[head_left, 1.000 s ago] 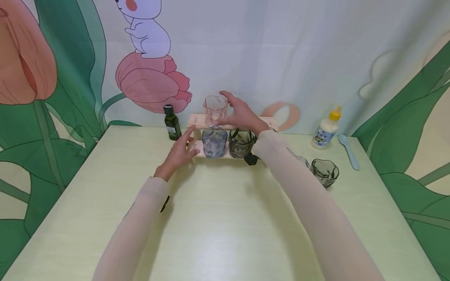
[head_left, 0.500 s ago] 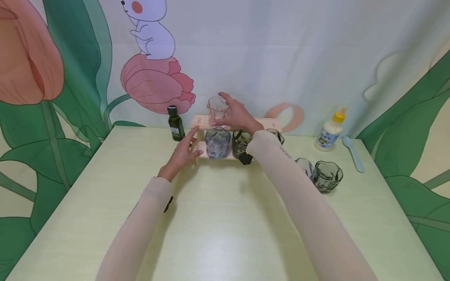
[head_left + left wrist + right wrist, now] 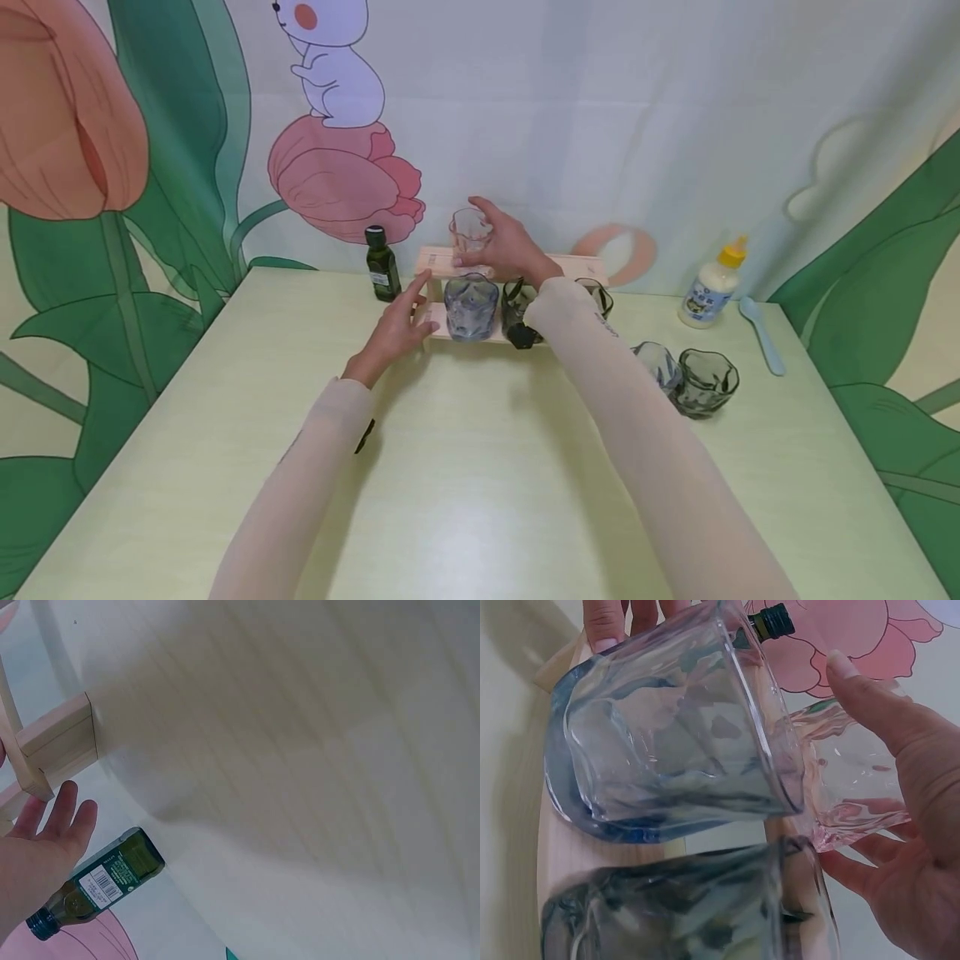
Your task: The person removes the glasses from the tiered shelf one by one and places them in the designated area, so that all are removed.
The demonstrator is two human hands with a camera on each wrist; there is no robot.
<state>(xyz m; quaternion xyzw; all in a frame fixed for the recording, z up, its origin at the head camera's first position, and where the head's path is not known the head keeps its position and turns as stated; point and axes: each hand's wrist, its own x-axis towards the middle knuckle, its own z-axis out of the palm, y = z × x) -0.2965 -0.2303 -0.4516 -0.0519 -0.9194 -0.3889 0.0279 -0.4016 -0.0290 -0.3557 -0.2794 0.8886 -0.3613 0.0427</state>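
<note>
A two-tier wooden rack [image 3: 588, 267] stands at the back of the table. My right hand [image 3: 512, 248] holds a clear pink glass [image 3: 855, 769] upright at the left end of the upper tier, thumb and fingers on opposite sides. On the lower tier sit a bluish glass [image 3: 471, 308] and, right of it, a dark grey glass [image 3: 516, 302], partly behind my right wrist. Another dark glass [image 3: 597, 293] shows beyond my sleeve. My left hand [image 3: 391, 332] touches the rack's left end, its fingers extended along the wooden side in the left wrist view.
A dark green bottle [image 3: 383, 271] stands just left of the rack, close to my left fingers. Right of my right forearm are a bluish glass [image 3: 657, 367] and a dark glass [image 3: 707, 383]. A yellow-capped bottle [image 3: 707, 292] and a blue spoon [image 3: 762, 336] lie farther right.
My right hand and forearm have shifted slightly left relative to the rack, uncovering the dark glass at its right end. The left hand stays at the rack's end. The head view has drifted a little.
</note>
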